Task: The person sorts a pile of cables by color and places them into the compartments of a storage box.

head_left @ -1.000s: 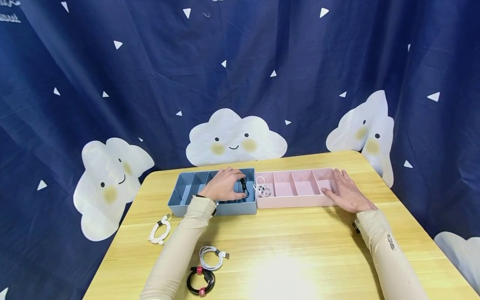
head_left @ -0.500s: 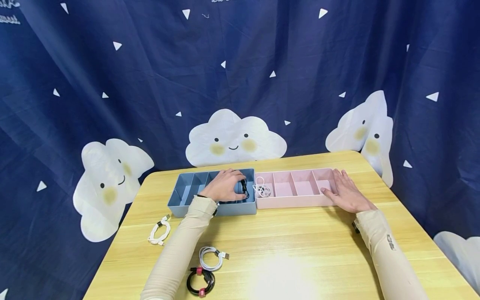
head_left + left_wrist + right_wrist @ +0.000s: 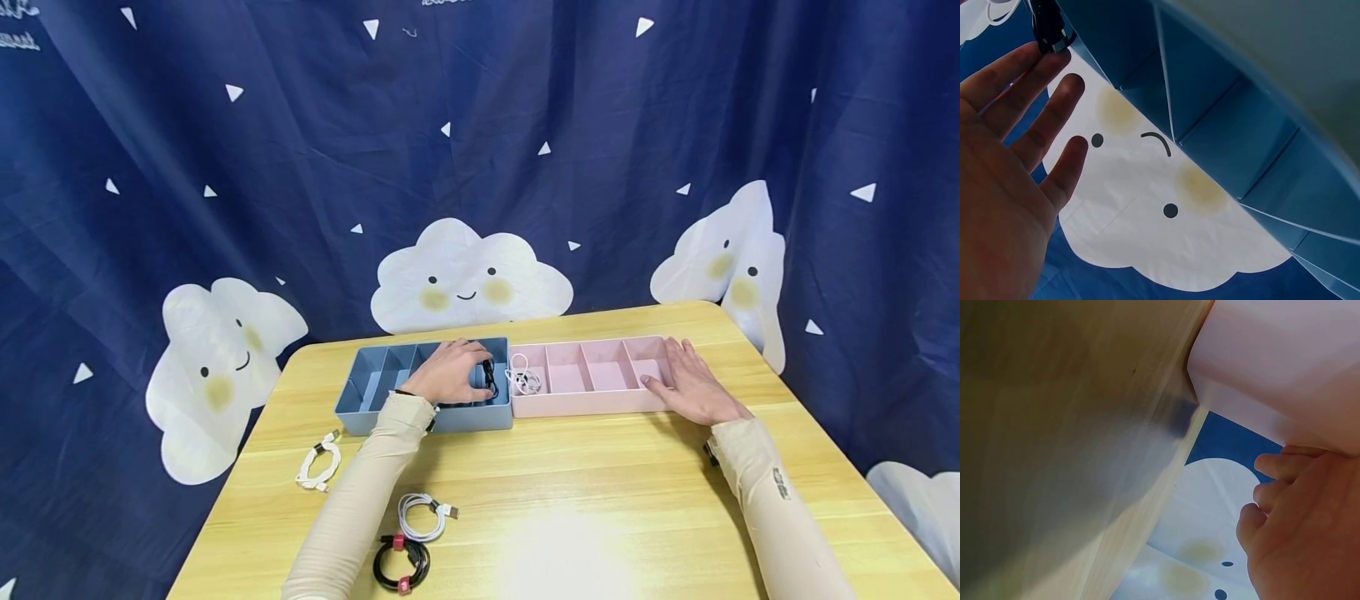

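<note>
My left hand (image 3: pixel 448 372) reaches over the blue divided box (image 3: pixel 431 419), holding a coiled black cable (image 3: pixel 489 377) at its fingertips above the right-end compartment. In the left wrist view the metal plug of the black cable (image 3: pixel 1047 28) shows at the fingertips, and the thumb is hidden. My right hand (image 3: pixel 701 389) rests at the right end of the pink divided box (image 3: pixel 592 404). Its fingers stretch along the outside of the end wall and its thumb lies over the rim. In the right wrist view the fingers (image 3: pixel 1270 464) are beside the pink wall.
White earphones (image 3: pixel 525 379) sit in the pink box's leftmost compartment, partly over its edge. Coiled white (image 3: pixel 318 465), pale grey (image 3: pixel 422 517) and black red-strapped (image 3: pixel 402 563) cables lie on the wooden table (image 3: pixel 600 483). A blue curtain (image 3: pixel 480 158) hangs behind.
</note>
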Demonstrator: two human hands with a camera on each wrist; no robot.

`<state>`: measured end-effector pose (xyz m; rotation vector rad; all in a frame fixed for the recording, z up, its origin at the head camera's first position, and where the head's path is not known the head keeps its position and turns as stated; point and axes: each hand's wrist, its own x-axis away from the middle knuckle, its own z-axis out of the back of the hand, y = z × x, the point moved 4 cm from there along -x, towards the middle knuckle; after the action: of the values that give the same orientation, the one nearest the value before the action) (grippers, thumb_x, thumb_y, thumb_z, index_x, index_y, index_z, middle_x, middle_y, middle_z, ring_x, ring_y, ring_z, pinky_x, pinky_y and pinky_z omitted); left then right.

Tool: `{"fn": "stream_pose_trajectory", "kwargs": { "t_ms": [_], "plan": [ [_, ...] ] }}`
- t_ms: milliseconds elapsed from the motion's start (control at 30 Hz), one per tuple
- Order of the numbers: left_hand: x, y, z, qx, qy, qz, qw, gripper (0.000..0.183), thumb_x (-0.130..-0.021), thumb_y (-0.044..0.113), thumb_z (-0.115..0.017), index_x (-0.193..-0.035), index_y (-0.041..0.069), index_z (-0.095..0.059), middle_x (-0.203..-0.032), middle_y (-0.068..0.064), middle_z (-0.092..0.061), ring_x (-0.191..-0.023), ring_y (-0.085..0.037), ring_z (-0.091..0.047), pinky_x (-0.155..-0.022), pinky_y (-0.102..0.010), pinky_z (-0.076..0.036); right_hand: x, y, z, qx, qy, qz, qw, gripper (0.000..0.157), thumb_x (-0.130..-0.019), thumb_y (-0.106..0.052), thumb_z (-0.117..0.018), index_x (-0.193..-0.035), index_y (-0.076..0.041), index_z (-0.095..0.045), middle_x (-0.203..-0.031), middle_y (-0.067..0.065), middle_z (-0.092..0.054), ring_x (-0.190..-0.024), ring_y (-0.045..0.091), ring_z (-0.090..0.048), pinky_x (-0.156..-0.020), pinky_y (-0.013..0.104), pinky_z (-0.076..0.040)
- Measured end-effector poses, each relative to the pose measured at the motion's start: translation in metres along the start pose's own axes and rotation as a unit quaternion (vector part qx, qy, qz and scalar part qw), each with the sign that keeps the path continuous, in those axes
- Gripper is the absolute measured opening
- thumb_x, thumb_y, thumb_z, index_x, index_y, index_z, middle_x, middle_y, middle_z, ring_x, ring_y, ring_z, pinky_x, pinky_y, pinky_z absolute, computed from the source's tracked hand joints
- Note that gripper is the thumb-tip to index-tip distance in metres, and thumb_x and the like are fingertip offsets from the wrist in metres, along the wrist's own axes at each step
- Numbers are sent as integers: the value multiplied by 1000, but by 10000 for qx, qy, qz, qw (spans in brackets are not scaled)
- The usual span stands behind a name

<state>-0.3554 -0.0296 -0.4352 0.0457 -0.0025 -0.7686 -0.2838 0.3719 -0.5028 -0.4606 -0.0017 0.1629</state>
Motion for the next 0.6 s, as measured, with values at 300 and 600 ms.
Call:
{"fn": "stream_pose_trajectory", "kwargs": {
  "t_ms": [300,600],
  "plan": [
    [-1,0,-2,-46,-8,-34,10000,70,-86,53,-76,-141,12,-63,-146,-6,-62,-140,-30,-54,-118,-53,-39,1,0,-1,-25,-21,-22,10000,97,-105,-53,-44,-158,17,-1,-166,40,0,-156,57,5,-125,69,-5],
    [-2,0,-5,150,15,-13,9999,68,-86,45,-79,-140,8,-64,-145,-8,-63,-138,-32,-55,-117,-55,-39,3,-2,1,-14,0,49,10000,96,-105,-51,-44,-157,18,-3,-166,40,-1,-156,57,4,-125,68,-6]
  ]
}}
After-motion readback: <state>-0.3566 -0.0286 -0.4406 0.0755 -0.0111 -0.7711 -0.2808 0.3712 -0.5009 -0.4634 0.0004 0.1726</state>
